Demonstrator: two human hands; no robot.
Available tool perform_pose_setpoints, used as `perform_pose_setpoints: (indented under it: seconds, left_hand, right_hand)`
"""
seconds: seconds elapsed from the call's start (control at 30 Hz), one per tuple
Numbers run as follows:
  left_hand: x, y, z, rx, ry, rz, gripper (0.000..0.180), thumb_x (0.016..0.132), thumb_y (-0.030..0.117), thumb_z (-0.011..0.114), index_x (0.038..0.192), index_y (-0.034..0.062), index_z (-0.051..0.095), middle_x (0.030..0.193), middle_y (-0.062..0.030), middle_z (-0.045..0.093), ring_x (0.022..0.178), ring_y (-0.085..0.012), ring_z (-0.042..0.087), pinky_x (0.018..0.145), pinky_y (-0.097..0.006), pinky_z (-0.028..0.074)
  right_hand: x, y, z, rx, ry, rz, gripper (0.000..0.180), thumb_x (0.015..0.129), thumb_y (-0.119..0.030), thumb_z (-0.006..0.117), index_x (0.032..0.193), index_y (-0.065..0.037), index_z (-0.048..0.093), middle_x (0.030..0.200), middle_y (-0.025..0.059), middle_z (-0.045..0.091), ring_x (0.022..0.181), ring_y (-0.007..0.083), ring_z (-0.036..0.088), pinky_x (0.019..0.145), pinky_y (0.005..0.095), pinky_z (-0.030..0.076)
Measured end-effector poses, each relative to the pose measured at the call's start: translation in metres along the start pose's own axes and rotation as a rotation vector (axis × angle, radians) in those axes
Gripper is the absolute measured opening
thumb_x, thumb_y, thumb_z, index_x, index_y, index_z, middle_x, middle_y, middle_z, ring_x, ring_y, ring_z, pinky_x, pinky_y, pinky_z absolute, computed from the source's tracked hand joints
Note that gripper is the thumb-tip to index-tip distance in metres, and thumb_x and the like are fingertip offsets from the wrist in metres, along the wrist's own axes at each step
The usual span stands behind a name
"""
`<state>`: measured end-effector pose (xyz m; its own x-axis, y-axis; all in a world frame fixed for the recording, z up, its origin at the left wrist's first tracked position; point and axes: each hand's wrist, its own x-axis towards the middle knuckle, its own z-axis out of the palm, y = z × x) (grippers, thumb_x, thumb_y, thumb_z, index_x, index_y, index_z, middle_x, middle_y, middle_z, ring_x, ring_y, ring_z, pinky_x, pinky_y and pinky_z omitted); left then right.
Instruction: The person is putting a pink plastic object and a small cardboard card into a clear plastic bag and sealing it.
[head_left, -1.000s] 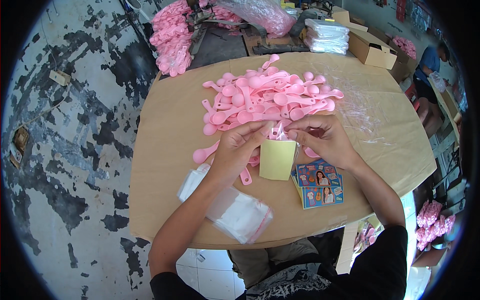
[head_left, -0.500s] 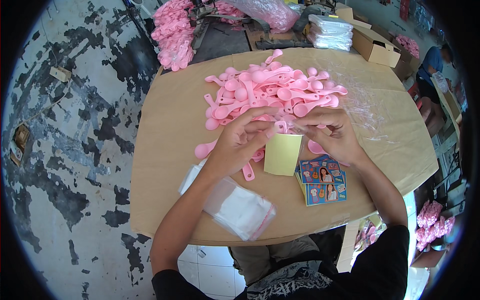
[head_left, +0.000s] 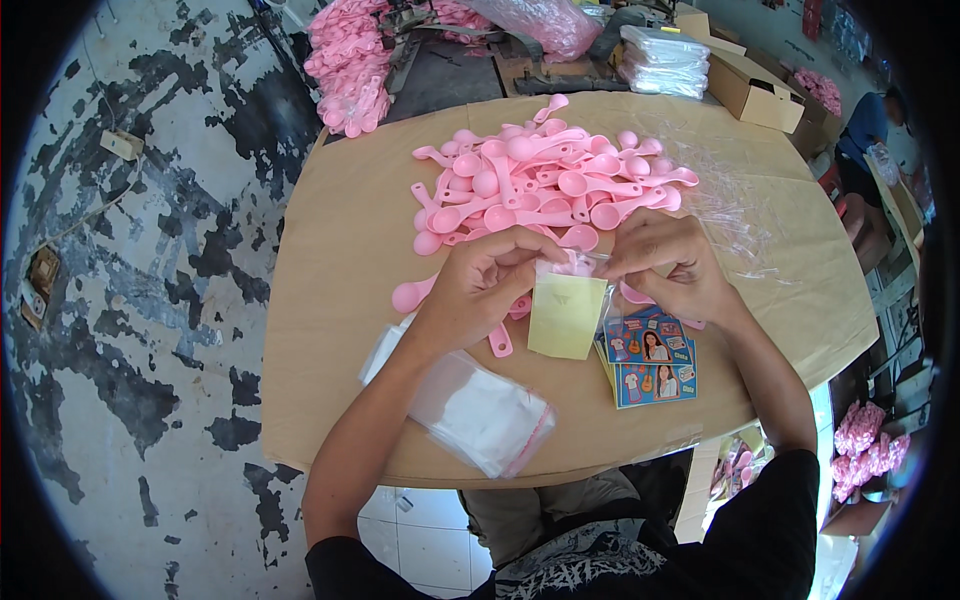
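Observation:
Between my hands hangs a clear plastic bag (head_left: 610, 298) with a plain yellow card (head_left: 566, 320) in it. Part of a pink spoon (head_left: 577, 264) shows at the bag's top, above the card. My left hand (head_left: 492, 278) pinches the bag's upper left corner. At the upper right, my right hand (head_left: 678, 262) has its thumb and fingers closed on the bag's edge. Just beyond both hands lies a heap of pink scoop-like spoons (head_left: 545, 185). Printed blue cards (head_left: 655, 385) lie stacked below my right hand. Flat clear bags (head_left: 485, 415) lie beside my left forearm.
Thin clear plastic strips (head_left: 735, 225) are strewn on the brown-covered table (head_left: 330, 350), right of the heap. Packed pink spoons (head_left: 348, 75), a pile of clear packages (head_left: 664, 62) and a cardboard box (head_left: 755, 95) stand behind. Another person (head_left: 865, 130) sits at far right.
The bag and yellow card have come down slightly, and the card's face shows more squarely. My right hand has drawn its fingers in tighter at the bag's top edge.

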<state>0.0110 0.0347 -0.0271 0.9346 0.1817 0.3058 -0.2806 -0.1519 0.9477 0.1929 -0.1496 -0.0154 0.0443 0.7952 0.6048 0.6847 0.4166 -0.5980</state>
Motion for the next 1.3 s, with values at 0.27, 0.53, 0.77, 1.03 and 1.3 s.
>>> perform_pose_setpoints:
  seconds: [0.27, 0.53, 0.77, 1.03, 1.3]
  left_hand:
    - [-0.001, -0.004, -0.002, 0.091, -0.022, 0.053, 0.017, 0.093, -0.003, 0.049, 0.1, -0.0006, 0.063, 0.094, -0.0004, 0.062, 0.077, -0.0045, 0.055, 0.069, -0.022, 0.046]
    - [-0.002, -0.007, -0.006, -0.05, -0.048, -0.039, 0.007, 0.092, 0.002, 0.055, 0.097, 0.0002, 0.06, 0.092, -0.0004, 0.061, 0.077, -0.0051, 0.057, 0.067, -0.022, 0.047]
    - [0.001, 0.006, 0.002, 0.024, -0.056, -0.149, 0.019, 0.086, 0.002, 0.069, 0.099, 0.0016, 0.056, 0.101, -0.0029, 0.06, 0.09, -0.0133, 0.067, 0.074, -0.024, 0.057]
    - [0.002, -0.004, -0.005, -0.012, -0.106, -0.106, 0.041, 0.076, -0.009, 0.074, 0.11, 0.0021, 0.053, 0.107, -0.0051, 0.058, 0.095, -0.0175, 0.068, 0.076, -0.025, 0.058]
    - [0.002, -0.005, -0.01, 0.057, -0.025, -0.008, 0.045, 0.078, -0.005, 0.074, 0.115, 0.004, 0.05, 0.11, -0.0088, 0.058, 0.093, -0.02, 0.068, 0.074, -0.028, 0.059]
  right_hand:
    - [0.001, -0.005, -0.007, -0.132, -0.091, -0.071, 0.032, 0.068, 0.003, 0.061, 0.091, -0.01, 0.077, 0.08, 0.0028, 0.069, 0.087, 0.0206, 0.06, 0.078, 0.0337, 0.05]
    - [0.002, -0.006, -0.007, -0.21, -0.108, -0.105, 0.029, 0.068, 0.0, 0.066, 0.091, -0.013, 0.078, 0.079, 0.0015, 0.067, 0.087, 0.0193, 0.06, 0.076, 0.0323, 0.051]
    - [0.003, -0.005, -0.011, -0.246, -0.13, -0.129, 0.03, 0.067, 0.0, 0.063, 0.091, -0.013, 0.078, 0.082, 0.0021, 0.067, 0.087, 0.0207, 0.059, 0.076, 0.0338, 0.051]
    - [0.011, -0.02, -0.003, -0.096, 0.09, 0.139, 0.041, 0.077, -0.006, 0.067, 0.118, -0.009, 0.065, 0.094, 0.0076, 0.069, 0.09, 0.0186, 0.065, 0.077, 0.0345, 0.052]
    - [0.026, -0.041, 0.009, -0.013, -0.253, 0.544, 0.06, 0.078, -0.001, 0.075, 0.134, -0.006, 0.053, 0.107, 0.0063, 0.067, 0.089, 0.0078, 0.063, 0.074, 0.0257, 0.052]
